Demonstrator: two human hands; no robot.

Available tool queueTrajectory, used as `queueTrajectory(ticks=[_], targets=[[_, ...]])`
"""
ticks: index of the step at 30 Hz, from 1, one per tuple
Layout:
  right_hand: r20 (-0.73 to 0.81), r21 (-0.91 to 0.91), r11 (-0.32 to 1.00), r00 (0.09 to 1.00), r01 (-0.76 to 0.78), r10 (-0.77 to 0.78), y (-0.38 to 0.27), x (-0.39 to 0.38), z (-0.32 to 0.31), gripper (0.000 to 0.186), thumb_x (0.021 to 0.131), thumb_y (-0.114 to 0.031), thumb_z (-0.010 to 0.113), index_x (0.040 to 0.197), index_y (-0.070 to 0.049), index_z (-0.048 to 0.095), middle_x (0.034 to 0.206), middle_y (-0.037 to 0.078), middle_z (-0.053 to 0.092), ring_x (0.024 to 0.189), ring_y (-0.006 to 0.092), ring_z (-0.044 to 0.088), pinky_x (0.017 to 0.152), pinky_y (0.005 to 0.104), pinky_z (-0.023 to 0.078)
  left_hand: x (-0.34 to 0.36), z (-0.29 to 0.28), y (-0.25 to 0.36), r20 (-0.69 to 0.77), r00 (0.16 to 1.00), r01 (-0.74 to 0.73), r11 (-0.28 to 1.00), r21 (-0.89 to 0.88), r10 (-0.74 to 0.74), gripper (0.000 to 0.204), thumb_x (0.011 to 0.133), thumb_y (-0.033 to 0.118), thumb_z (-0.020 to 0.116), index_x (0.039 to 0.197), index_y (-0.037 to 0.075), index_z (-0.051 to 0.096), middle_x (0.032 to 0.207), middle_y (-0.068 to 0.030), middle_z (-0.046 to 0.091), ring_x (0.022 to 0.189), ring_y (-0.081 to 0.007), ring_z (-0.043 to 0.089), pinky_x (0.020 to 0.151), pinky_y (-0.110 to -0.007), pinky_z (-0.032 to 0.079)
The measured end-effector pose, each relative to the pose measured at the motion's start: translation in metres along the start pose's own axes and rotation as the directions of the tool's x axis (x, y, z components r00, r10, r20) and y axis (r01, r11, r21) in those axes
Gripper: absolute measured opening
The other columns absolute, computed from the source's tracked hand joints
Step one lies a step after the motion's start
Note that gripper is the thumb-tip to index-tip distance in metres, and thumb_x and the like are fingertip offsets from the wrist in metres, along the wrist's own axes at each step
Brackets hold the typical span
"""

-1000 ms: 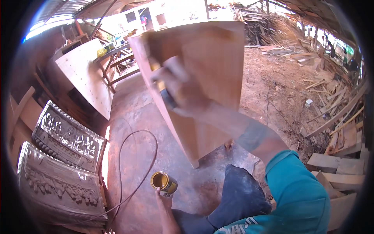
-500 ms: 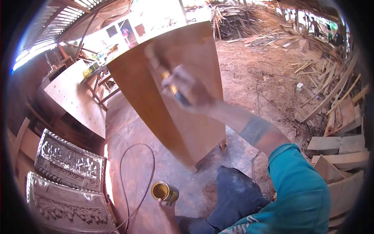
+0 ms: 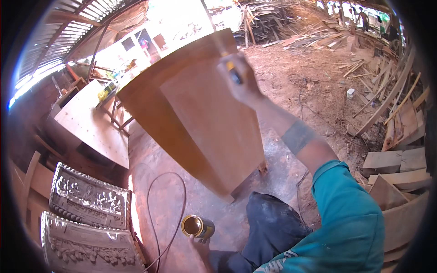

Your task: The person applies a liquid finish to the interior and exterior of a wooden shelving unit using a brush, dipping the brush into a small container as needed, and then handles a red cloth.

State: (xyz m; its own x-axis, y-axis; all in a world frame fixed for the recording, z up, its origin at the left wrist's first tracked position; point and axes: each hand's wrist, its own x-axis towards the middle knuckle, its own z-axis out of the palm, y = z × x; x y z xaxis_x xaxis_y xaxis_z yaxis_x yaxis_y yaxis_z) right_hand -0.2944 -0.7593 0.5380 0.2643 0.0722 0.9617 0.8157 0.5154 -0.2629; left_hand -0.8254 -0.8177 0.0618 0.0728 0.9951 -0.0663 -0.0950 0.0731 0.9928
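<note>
My right hand (image 3: 241, 82) is closed round the yellow and dark handle of a paintbrush (image 3: 234, 72), reaching over the far right corner of a wooden panel (image 3: 207, 109). The brush head is blurred against the bright background. Along the panel's left side and far edge runs a darker, glossy brown coat, while the middle and near right are paler and matt. Low down, my left hand (image 3: 199, 249) grips an open tin (image 3: 198, 227) with brown liquid inside, its mouth tilted toward me.
Two carved wooden panels (image 3: 91, 195) lean at the lower left, near a looped cable (image 3: 184, 200) on the floor. A pale board (image 3: 93, 123) stands at left. Planks (image 3: 396, 164) and offcuts are heaped along the right; more scrap wood (image 3: 268, 22) lies at the back.
My right hand has swept the brush rightward along the panel's far edge to its right corner. The dark coat now shows along that far edge. My left hand still holds the tin.
</note>
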Motion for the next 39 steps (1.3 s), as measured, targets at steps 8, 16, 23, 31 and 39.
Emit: queueTrajectory(ticks=[8, 16, 23, 31, 39], targets=[[0.257, 0.249, 0.92, 0.895, 0.304, -0.365, -0.112, -0.064, 0.076, 0.009, 0.088, -0.012, 0.067, 0.096, -0.011, 0.063, 0.09, 0.011, 0.051, 0.08, 0.0286, 0.056, 0.069, 0.0384, 0.048, -0.032, 0.048, 0.079, 0.083, 0.95, 0.282, 0.708, -0.648, -0.302, 0.066, 0.087, 0.015, 0.07, 0.136, 0.008, 0.026, 0.14, -0.0214, 0.033, 0.127, -0.0374, 0.044, 0.105, -0.05, 0.044], [0.338, 0.122, 0.969, 0.909, 0.215, -0.244, -0.074, -0.024, 0.035, 0.015, 0.085, -0.006, 0.07, 0.097, -0.009, 0.061, 0.091, 0.011, 0.051, 0.076, 0.0283, 0.058, 0.063, 0.0381, 0.05, -0.04, 0.05, 0.083, 0.017, 0.928, 0.316, 0.759, -0.57, -0.373, 0.091, 0.082, 0.047, 0.064, 0.151, 0.006, 0.021, 0.146, -0.0221, 0.031, 0.136, -0.0407, 0.034, 0.115, -0.055, 0.027], [0.658, 0.211, 0.884, 0.609, 0.416, -0.444, -0.033, -0.162, 0.041, 0.021, 0.076, -0.012, 0.07, 0.096, -0.016, 0.063, 0.093, 0.011, 0.053, 0.082, 0.0315, 0.059, 0.067, 0.0414, 0.053, -0.032, 0.056, 0.09, -0.021, 0.934, 0.276, 0.759, -0.589, -0.356, 0.081, 0.085, 0.044, 0.064, 0.147, 0.003, 0.031, 0.139, -0.0186, 0.042, 0.129, -0.0331, 0.043, 0.111, -0.049, 0.032], [0.988, 0.131, 0.988, 0.068, 0.078, -0.136, 0.023, -0.462, -0.032, 0.019, 0.085, -0.021, 0.066, 0.101, -0.013, 0.065, 0.101, 0.015, 0.06, 0.092, 0.0345, 0.06, 0.076, 0.0457, 0.048, -0.02, 0.061, 0.076, -0.016, 0.933, 0.299, 0.801, -0.518, -0.359, 0.073, 0.087, 0.046, 0.058, 0.145, 0.007, 0.035, 0.137, -0.0135, 0.047, 0.127, -0.0272, 0.046, 0.111, -0.046, 0.032], [0.828, 0.293, 0.929, 0.546, -0.227, -0.128, -0.052, -0.198, 0.016, 0.015, 0.086, -0.002, 0.064, 0.1, -0.007, 0.063, 0.093, 0.014, 0.06, 0.081, 0.0251, 0.063, 0.069, 0.0357, 0.053, -0.022, 0.047, 0.07, -0.08, 0.931, 0.272, 0.823, -0.498, -0.356, 0.072, 0.082, 0.048, 0.068, 0.137, 0.007, 0.046, 0.132, -0.0128, 0.055, 0.122, -0.026, 0.051, 0.106, -0.048, 0.034]])
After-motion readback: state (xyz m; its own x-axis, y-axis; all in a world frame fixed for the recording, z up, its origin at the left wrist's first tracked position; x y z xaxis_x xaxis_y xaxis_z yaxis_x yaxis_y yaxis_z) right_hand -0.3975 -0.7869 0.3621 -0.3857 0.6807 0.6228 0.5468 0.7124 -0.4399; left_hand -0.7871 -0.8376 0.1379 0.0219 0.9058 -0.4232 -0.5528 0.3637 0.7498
